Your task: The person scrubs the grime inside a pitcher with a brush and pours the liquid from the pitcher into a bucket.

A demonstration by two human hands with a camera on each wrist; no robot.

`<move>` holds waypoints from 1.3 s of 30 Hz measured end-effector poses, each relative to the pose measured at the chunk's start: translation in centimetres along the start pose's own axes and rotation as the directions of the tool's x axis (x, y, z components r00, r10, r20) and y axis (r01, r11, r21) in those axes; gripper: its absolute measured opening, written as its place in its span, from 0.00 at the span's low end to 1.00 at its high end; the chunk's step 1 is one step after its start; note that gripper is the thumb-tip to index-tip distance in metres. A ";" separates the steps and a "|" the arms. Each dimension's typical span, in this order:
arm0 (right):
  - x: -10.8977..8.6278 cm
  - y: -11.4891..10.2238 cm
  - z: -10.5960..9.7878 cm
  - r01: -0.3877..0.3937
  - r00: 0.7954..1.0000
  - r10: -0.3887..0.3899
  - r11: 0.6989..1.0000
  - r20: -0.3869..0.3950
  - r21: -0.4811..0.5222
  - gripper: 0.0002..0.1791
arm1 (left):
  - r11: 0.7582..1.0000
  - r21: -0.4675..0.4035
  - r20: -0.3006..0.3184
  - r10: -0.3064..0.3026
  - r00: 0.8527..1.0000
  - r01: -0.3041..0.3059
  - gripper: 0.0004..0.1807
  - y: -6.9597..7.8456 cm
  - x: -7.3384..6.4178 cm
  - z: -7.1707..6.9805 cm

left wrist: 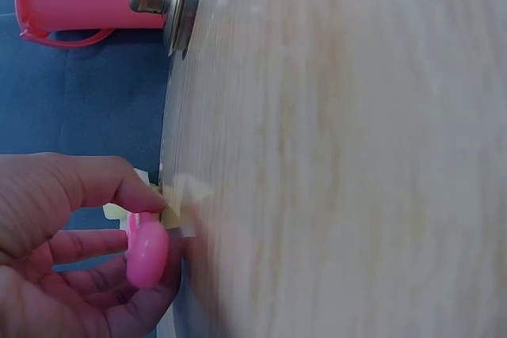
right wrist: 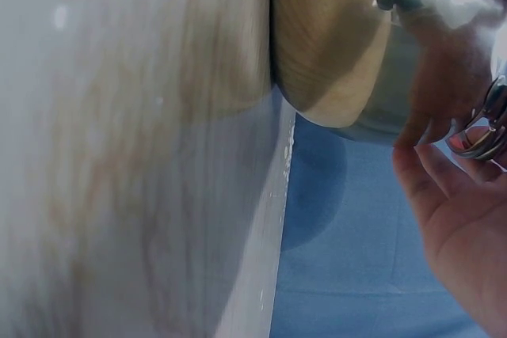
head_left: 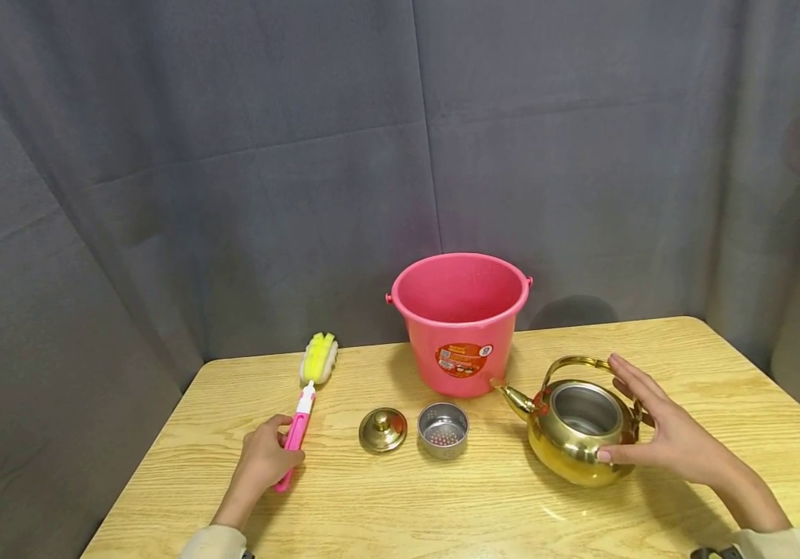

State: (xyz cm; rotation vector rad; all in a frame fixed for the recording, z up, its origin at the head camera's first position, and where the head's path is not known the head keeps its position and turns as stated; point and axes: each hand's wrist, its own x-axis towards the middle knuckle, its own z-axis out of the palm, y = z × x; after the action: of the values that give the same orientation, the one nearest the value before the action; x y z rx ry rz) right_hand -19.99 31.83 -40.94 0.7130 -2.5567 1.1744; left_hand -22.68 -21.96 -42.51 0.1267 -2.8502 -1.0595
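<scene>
My left hand has its thumb and fingers round the pink handle of a sponge bottle brush, whose yellow and white head points away from me on the table. In the left wrist view the handle's rounded end shows between thumb and fingers. At the right stands a gold kettle without its lid, spout to the left. Spread fairly straight, the fingers of my right hand reach the rear of its handle, the thumb touching the body. A gold lid and a perforated metal strainer lie between the hands.
A pink bucket with an orange label stands at the back, just beyond the kettle's spout. All of it is on a light wooden table. Grey curtain hangs close behind the back edge.
</scene>
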 end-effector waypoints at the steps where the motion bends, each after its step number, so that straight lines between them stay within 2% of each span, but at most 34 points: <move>1: 0.0 0.0 0.0 0.001 1.000 -0.001 1.000 0.001 0.002 0.65 | 1.000 0.000 0.000 0.003 1.000 -0.003 0.32 0.0 0.0 -0.1; 10: 0.0 0.0 0.0 0.021 1.000 -0.021 1.000 -0.002 0.019 0.65 | 1.000 0.005 -0.016 -0.009 1.000 0.009 0.31 -0.5 0.2 -0.6; 17: 0.1 0.1 0.1 0.030 1.000 -0.030 0.999 0.003 0.037 0.66 | 1.000 0.010 -0.063 -0.009 0.998 0.010 0.28 -0.2 0.5 -1.1; 22: 0.2 0.0 0.1 0.030 1.000 -0.030 0.999 0.001 0.028 0.66 | 0.999 -0.023 -0.085 -0.031 0.996 0.029 0.26 0.0 0.5 -1.1; 31: 0.0 0.1 0.0 -0.007 1.000 0.007 1.000 -0.004 0.001 0.65 | 0.999 -0.030 -0.196 -0.021 0.980 0.016 0.20 -0.3 0.9 -0.8; 39: -0.1 -0.1 0.0 -0.032 0.999 0.033 0.999 0.011 -0.042 0.65 | 0.999 -0.041 -0.221 -0.029 0.975 0.020 0.20 -0.4 1.0 -0.8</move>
State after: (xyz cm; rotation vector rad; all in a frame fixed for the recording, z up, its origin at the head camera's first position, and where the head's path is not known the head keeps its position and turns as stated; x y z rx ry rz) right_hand -19.85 31.82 -40.86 0.6732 -2.6038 1.1265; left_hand -23.55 -22.87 -42.12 0.2610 -2.6339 -1.0332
